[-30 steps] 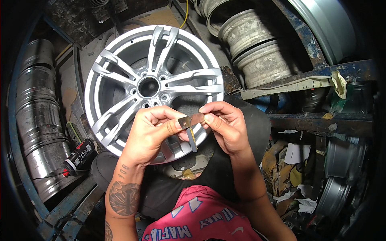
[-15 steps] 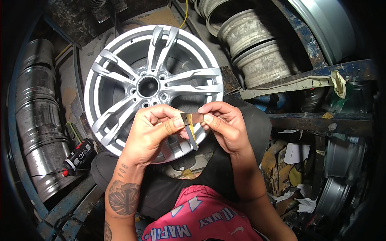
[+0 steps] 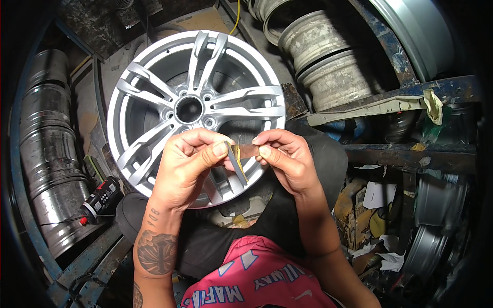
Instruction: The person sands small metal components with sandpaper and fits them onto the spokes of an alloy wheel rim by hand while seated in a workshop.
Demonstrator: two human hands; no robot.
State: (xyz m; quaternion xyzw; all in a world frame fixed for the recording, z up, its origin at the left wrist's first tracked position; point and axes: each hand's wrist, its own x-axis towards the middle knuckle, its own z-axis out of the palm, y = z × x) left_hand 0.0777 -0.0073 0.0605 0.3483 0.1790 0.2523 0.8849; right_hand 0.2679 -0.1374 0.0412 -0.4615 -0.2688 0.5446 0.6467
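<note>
While silver alloy wheel (image 3: 195, 110) leans ahead, your left hand (image 3: 187, 167) and right hand (image 3: 287, 159) pinch folded sandpaper strip (image 3: 239, 156), fingers closed.

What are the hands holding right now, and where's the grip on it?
A small folded sheet of sandpaper. The left hand pinches its left end with thumb and fingers; the right hand pinches its right end, above the silver alloy wheel.

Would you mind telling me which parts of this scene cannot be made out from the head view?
- Lower rim of the silver alloy wheel: hidden behind the left hand and right hand.
- Small folded strip: partly covered by both hands' fingertips; its material cannot be told.
- Black spray can: too small and dim for detail.
- Stacked rims: cut off by the top edge.
</note>
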